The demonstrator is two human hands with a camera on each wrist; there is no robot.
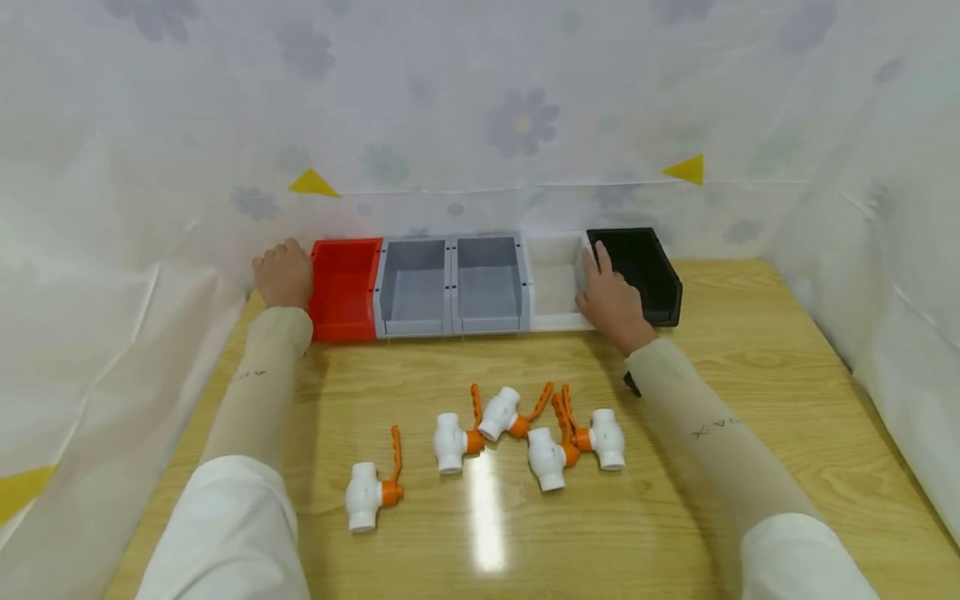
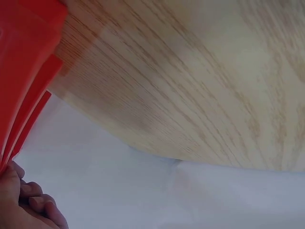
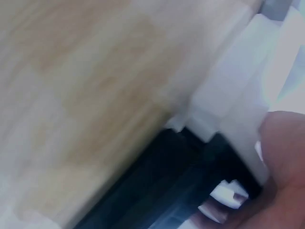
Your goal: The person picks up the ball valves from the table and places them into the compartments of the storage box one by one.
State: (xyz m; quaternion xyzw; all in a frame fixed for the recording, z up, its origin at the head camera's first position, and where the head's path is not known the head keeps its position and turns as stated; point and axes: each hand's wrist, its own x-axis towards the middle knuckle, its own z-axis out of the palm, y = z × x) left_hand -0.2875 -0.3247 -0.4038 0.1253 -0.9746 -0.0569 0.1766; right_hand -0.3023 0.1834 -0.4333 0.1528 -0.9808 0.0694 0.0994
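Observation:
My left hand (image 1: 283,275) rests against the outer side of the red bin (image 1: 347,292) at the row's left end. In the left wrist view its fingers are curled in and the thumb (image 2: 10,179) touches the red wall. At the other end, my right hand (image 1: 613,304) grips the adjoining walls of the white bin (image 1: 553,287) and the black bin (image 1: 637,267), with two fingers spread over the top. In the right wrist view, fingers show through a gap in the black plastic, and the picture is blurred. The black bin sits slightly askew beside the white one.
Two grey bins (image 1: 415,292) stand mid-row between the red and white ones. Several white plastic ball valves (image 1: 546,460) with orange handles lie on the wooden table (image 1: 420,558) in front. A flowered cloth (image 1: 450,100) hangs behind and at both sides.

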